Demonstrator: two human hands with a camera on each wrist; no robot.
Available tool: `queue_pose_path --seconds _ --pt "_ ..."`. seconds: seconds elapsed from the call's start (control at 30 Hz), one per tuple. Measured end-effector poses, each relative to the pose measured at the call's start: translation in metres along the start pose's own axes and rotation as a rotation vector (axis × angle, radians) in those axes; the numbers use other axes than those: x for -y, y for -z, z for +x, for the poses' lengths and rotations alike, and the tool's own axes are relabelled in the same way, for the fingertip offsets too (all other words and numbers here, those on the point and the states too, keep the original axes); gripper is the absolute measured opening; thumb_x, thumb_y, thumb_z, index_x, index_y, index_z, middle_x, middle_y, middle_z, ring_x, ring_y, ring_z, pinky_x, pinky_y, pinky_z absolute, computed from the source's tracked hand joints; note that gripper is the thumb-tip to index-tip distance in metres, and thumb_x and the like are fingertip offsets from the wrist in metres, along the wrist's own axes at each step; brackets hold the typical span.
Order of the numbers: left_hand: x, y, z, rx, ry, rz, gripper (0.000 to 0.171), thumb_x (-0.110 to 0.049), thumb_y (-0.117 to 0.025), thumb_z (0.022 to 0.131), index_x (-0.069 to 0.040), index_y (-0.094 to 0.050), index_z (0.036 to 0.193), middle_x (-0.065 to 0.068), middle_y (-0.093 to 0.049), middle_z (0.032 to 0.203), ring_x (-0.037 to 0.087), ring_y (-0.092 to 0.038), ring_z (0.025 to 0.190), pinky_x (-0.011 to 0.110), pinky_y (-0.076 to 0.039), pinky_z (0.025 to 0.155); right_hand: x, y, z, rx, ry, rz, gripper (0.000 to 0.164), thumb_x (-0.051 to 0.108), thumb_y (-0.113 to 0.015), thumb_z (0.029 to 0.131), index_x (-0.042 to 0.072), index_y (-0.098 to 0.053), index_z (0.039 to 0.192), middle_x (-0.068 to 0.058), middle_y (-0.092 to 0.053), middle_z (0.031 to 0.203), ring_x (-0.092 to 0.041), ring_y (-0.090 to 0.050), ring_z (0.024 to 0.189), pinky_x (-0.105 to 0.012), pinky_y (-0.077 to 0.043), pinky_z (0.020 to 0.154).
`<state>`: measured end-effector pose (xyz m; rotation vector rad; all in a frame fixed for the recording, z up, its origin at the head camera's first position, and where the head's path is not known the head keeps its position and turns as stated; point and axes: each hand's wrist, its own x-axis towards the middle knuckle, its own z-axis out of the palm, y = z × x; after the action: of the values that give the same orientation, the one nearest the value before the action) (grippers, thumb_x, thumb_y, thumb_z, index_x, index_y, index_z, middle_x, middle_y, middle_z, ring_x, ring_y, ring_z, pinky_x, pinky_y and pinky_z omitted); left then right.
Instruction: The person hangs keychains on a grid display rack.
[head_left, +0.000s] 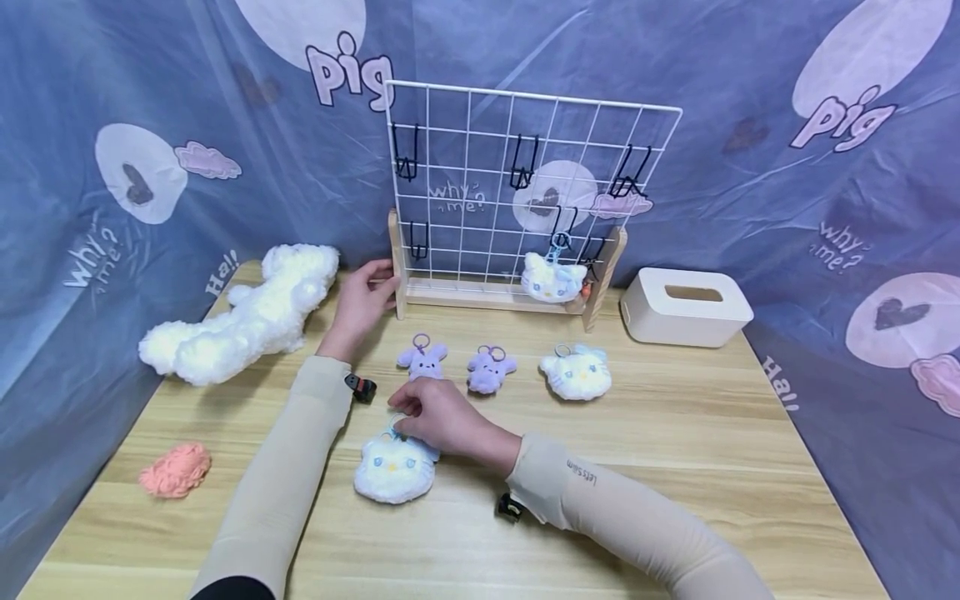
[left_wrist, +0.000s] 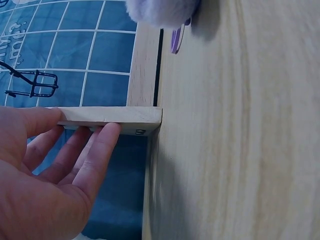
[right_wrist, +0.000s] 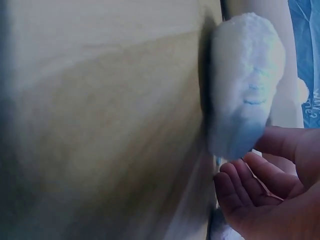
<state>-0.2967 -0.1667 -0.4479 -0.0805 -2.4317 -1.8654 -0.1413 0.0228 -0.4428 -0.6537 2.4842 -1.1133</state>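
My left hand [head_left: 365, 296] is at the outer side of the rack's left wooden post [head_left: 397, 267]. In the left wrist view its fingertips lie against the post's outer face, fairly straight. My right hand [head_left: 446, 417] pinches the blue clasp end of a white plush cat keychain [head_left: 394, 471], whose blue-eyed face points up. The right wrist view shows the fingertips at the edge of its fluffy body. Beyond this hand lie two purple plush bunny keychains [head_left: 423, 363] [head_left: 489, 372] and another white cat keychain [head_left: 577, 374].
A white wire grid rack [head_left: 491, 197] with several black hooks [head_left: 522, 162] stands at the back, a white cat keychain [head_left: 552, 279] hanging on it. A cream tissue box [head_left: 684, 310] stands right. A fluffy white cloud-like piece [head_left: 251, 321] and pink yarn [head_left: 176, 471] lie left.
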Motion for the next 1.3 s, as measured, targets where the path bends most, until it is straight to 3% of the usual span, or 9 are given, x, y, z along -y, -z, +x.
queue_pose_path --seconds 0.23,0.47,0.7,0.77,1.1,1.3 --pt "0.000 0.000 0.001 0.003 -0.005 0.001 0.046 -0.011 -0.064 0.114 0.002 -0.058 0.157 0.030 -0.066 0.149 0.042 -0.071 0.124 0.052 -0.072 0.103 0.000 -0.005 0.000 -0.033 0.027 -0.055 0.024 0.010 -0.089 0.095 0.006 -0.084 0.118 -0.006 -0.080 0.107 -0.007 -0.066 0.093 -0.013 -0.057 0.084" --pt "0.001 0.001 0.000 0.006 0.006 -0.008 0.046 -0.011 -0.065 0.113 0.001 -0.058 0.157 0.029 -0.065 0.150 0.043 -0.070 0.127 0.052 -0.071 0.104 0.002 -0.007 0.001 0.004 0.043 -0.177 0.031 0.015 -0.089 0.096 0.006 -0.082 0.125 -0.004 -0.075 0.106 -0.009 -0.062 0.094 -0.017 -0.056 0.084" --pt "0.001 0.001 -0.001 0.010 0.005 -0.002 0.047 -0.012 -0.065 0.114 0.001 -0.057 0.158 0.029 -0.065 0.151 0.043 -0.070 0.127 0.055 -0.071 0.105 -0.049 -0.040 0.028 -0.034 0.097 -0.303 0.036 0.026 -0.090 0.093 0.017 -0.083 0.126 0.011 -0.062 0.100 -0.003 -0.056 0.091 -0.014 -0.052 0.079" --pt "0.001 0.001 0.000 0.008 -0.001 0.000 0.047 -0.012 -0.065 0.114 0.001 -0.057 0.158 0.029 -0.066 0.150 0.044 -0.070 0.127 0.056 -0.070 0.105 -0.052 -0.043 0.031 -0.034 0.090 -0.332 0.035 0.028 -0.091 0.092 0.018 -0.084 0.125 0.012 -0.061 0.100 -0.004 -0.056 0.090 -0.014 -0.052 0.079" --pt "0.001 0.000 -0.001 0.012 -0.002 0.003 0.046 -0.012 -0.064 0.114 0.001 -0.057 0.158 0.029 -0.065 0.151 0.042 -0.070 0.126 0.053 -0.071 0.105 -0.027 -0.031 0.021 -0.031 0.085 -0.345 0.022 0.022 -0.092 0.091 0.014 -0.083 0.110 0.003 -0.066 0.096 -0.010 -0.058 0.086 -0.023 -0.054 0.074" --pt "0.000 0.001 0.000 0.011 -0.001 0.007 0.046 -0.012 -0.064 0.114 0.001 -0.058 0.158 0.028 -0.066 0.150 0.039 -0.070 0.125 0.048 -0.072 0.103 -0.037 -0.031 0.024 -0.006 0.095 -0.375 0.023 0.025 -0.093 0.091 0.015 -0.082 0.109 0.005 -0.066 0.097 -0.009 -0.058 0.087 -0.022 -0.055 0.077"
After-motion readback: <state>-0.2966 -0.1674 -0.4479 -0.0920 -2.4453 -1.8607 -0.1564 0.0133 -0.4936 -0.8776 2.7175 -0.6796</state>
